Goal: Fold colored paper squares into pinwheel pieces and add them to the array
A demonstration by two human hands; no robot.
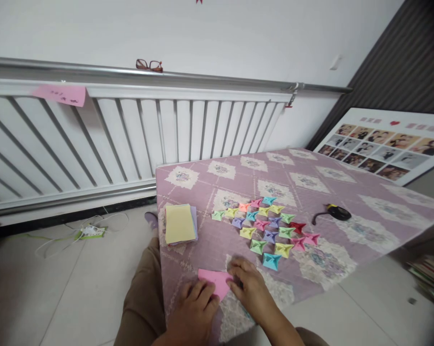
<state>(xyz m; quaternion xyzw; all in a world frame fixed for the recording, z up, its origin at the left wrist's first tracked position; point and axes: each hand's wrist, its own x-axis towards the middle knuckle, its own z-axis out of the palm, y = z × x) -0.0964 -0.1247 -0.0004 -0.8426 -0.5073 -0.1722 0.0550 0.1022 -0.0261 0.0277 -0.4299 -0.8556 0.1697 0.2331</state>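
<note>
A folded piece of pink paper (217, 279) lies on the table near its front edge, between my two hands. My left hand (197, 305) holds it down from the left, fingers bent over its lower left part and thumb along its edge. At the paper's right corner, my right hand (251, 286) grips with curled fingers and thumb. Just beyond my right hand stand several small folded paper pieces in rows, among them a blue one (272, 261), a yellow one (283, 250) and a dark red one (297, 228). A stack of coloured paper sheets (180, 223), yellow on top, lies at the left.
A purple patterned cloth (206, 245) covers the table. Toward its right side lies a black corded object (338, 212). Behind are a white radiator (181, 127), glasses (149, 65) on its pipe, and a photo board (379, 144). A power strip (91, 231) rests on the floor.
</note>
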